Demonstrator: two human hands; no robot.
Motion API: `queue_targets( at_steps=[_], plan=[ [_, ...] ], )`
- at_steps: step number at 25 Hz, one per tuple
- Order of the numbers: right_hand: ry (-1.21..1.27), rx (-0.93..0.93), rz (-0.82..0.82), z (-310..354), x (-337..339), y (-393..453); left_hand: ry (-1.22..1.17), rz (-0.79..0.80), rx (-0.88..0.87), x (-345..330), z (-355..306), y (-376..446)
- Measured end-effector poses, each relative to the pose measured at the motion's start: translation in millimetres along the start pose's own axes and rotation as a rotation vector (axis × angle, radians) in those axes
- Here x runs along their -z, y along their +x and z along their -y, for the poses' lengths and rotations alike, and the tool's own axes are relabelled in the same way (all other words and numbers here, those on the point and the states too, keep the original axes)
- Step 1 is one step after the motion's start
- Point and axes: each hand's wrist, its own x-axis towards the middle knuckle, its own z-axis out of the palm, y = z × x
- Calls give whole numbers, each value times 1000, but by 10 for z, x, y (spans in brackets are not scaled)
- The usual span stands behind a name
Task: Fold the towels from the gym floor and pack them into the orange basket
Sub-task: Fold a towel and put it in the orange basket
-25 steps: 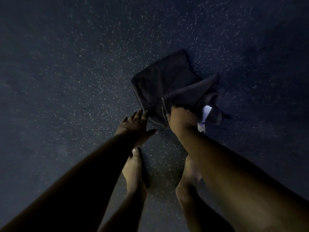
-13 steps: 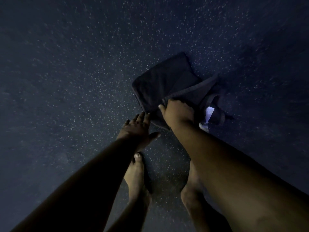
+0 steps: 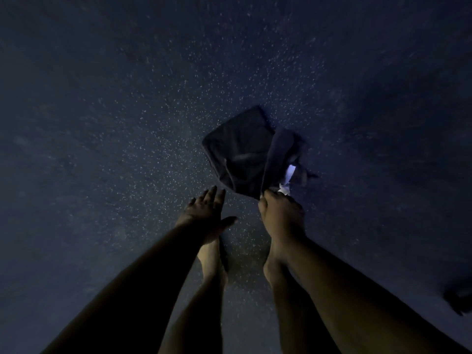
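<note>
Towel (image 3: 245, 152) sits bunched on the speckled floor (image 3: 127, 123) just ahead of both hands, right hand (image 3: 279, 213) pinching its near corner, left hand (image 3: 204, 213) flat-fingered, empty, just off its near-left edge.

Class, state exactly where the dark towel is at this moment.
In the head view the dark towel sits just right of centre on the speckled floor, its near corner gripped by the right hand, the left hand beside it.
</note>
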Motion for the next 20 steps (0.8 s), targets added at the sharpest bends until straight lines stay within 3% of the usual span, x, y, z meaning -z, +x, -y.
queue_targets(
  at_steps=[8,11,13,16,20],
  plan=[
    [74,-139,-38,137,2125,-1649,125,-85,-106,978,-901,-2074],
    [134,-198,34,111,2942,-2498,178,-146,-203,1288,-1214,-2947],
    [168,-267,-40,60,3354,-3188,240,-169,-296,1399,-1378,-3507],
    [164,-347,-227,54,3629,-4131,357,-144,-392,1445,-1608,-4154],
    [245,-587,-356,51,3638,-5335,618,-171,-576,1316,-2085,-4960]
  ],
)
